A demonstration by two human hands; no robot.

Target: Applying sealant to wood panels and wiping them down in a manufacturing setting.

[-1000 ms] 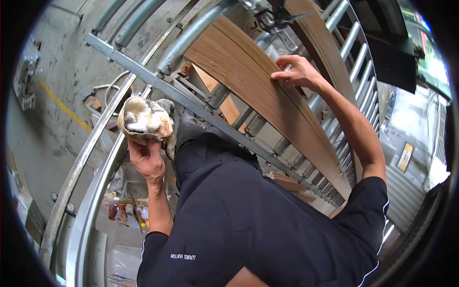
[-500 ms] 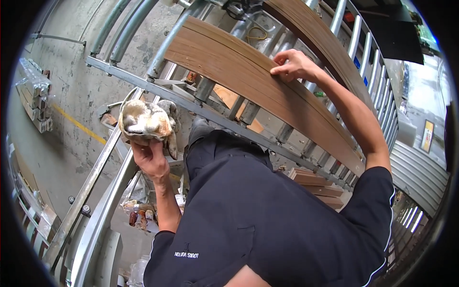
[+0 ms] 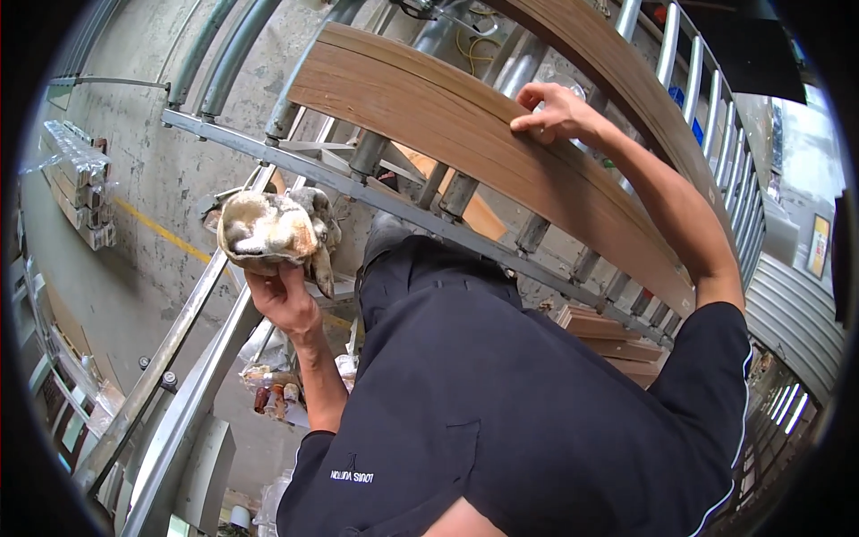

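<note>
Left hand (image 3: 284,300) grips a stained rag (image 3: 268,230); right hand (image 3: 557,112) rests half-open, fingers on a wooden plank (image 3: 465,134)

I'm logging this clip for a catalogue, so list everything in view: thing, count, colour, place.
Wooden plank: one, brown, lying across the metal frame, upper middle.
Second wooden plank: one, brown, beyond it, upper right.
Metal frame: one, grey, rails and pipes crossing the view.
Rag: one, stained white and brown, left of centre.
Concrete floor: grey with a yellow line, left.
Stacked boards: brown, count unclear, lower right.
Left hand: holds the rag.
Right hand: rests on the wooden plank.
</note>
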